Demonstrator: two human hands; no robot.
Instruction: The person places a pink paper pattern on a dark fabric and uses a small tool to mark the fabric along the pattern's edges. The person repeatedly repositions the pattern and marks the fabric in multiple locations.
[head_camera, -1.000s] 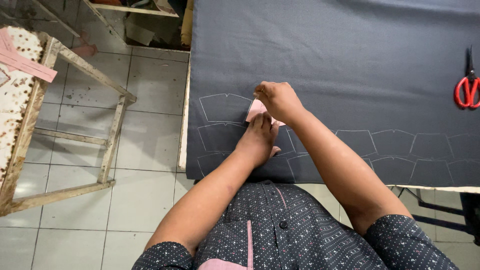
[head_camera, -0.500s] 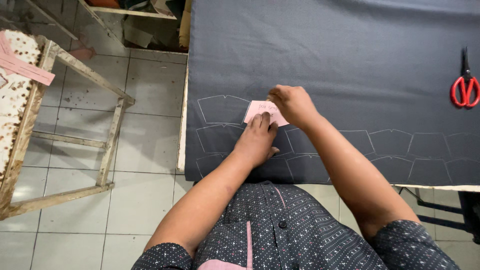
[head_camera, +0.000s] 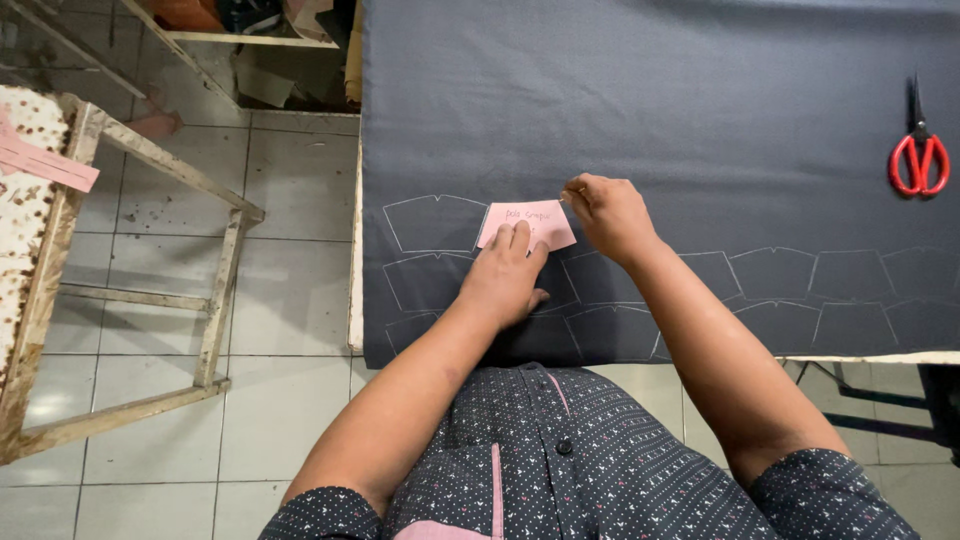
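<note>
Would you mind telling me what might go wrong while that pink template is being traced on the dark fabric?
The left hand pins only the lower part of the pink template, so it might slip as the right hand works at its upper right corner, skewing the outline. The new shape could also overlap the chalk outlines close beside it. The left forearm, lying across the lower outlines, may smudge them.

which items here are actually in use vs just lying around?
In use:
- small pink paper template, pinned flat by the left hand
- right hand at the template's right edge, pinching something too small to identify
- dark grey fabric with white chalk outlines

Lying about:
- red-handled scissors on the fabric, far right
- bare wooden frame on the tiled floor
</note>
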